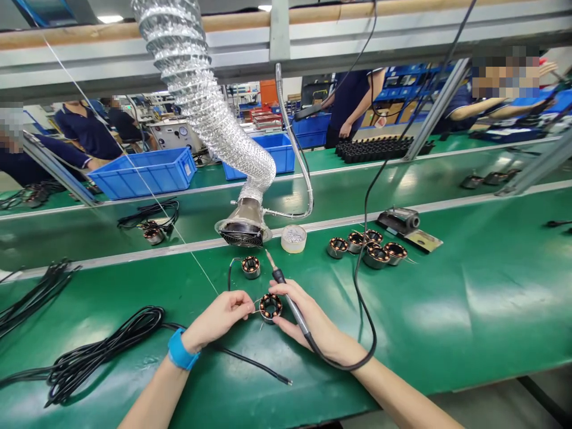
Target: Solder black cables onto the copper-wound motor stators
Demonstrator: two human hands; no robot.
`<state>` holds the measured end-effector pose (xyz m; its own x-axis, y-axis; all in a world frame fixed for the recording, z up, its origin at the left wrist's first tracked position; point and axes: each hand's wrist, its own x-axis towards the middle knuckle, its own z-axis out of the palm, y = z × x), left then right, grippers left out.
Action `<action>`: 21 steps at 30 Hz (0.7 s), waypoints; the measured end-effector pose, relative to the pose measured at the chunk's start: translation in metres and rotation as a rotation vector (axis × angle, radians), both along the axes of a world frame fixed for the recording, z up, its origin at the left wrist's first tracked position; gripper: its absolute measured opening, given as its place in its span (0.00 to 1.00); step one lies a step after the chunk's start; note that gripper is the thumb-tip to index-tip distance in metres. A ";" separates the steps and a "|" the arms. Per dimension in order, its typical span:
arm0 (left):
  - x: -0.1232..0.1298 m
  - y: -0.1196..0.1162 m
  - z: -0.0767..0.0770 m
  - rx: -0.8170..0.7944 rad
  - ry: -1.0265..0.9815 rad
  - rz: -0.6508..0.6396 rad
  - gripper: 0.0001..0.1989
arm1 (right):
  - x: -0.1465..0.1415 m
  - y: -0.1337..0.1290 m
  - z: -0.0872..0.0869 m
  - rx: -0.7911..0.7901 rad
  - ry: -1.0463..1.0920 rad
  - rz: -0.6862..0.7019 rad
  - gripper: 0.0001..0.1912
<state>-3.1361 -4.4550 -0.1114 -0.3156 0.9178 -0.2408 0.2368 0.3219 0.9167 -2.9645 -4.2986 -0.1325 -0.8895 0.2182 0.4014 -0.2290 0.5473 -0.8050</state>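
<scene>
A motor stator with copper windings lies on the green bench between my hands. My left hand, wearing a blue wristband, is closed in a pinch on a thin wire at the stator's left side. My right hand holds a soldering iron, its tip pointing up and away. Thumb and a fingertip of that hand also touch the stator's right side. A second stator with a black lead sits just beyond. A thin strand runs down from the upper left to behind my left hand.
A fume hose with a fan hangs ahead, beside a round tub. Several stators and an iron holder lie right. Coiled black cable lies left. The iron's cord loops at right. Co-workers stand across.
</scene>
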 end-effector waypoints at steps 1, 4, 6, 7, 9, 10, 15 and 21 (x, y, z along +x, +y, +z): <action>0.000 -0.001 0.001 -0.002 -0.001 0.001 0.17 | -0.002 0.001 -0.001 -0.001 -0.002 0.023 0.25; 0.001 -0.002 -0.001 0.001 -0.030 0.046 0.17 | -0.006 0.002 -0.006 0.002 0.012 0.041 0.23; 0.004 0.000 -0.005 0.032 -0.049 0.094 0.17 | -0.007 0.002 -0.009 0.010 0.014 0.039 0.22; 0.006 0.002 -0.007 0.057 -0.063 0.118 0.18 | -0.006 0.002 -0.010 0.014 0.012 0.039 0.22; 0.012 0.008 -0.012 0.107 -0.119 0.165 0.19 | -0.006 0.001 -0.011 0.012 0.003 0.036 0.22; 0.014 0.011 -0.015 0.126 -0.162 0.188 0.20 | -0.006 0.000 -0.012 0.008 0.000 0.032 0.22; 0.015 0.016 -0.017 0.121 -0.271 0.275 0.23 | -0.006 -0.004 -0.014 -0.018 0.015 -0.024 0.21; 0.004 0.001 -0.001 0.044 -0.086 0.068 0.19 | -0.006 -0.007 -0.018 -0.031 0.059 -0.060 0.20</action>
<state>-3.1319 -4.4541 -0.1129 -0.3580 0.9052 -0.2293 0.1359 0.2934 0.9463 -2.9709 -4.3052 -0.1503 -0.8495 0.2837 0.4449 -0.2438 0.5366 -0.8078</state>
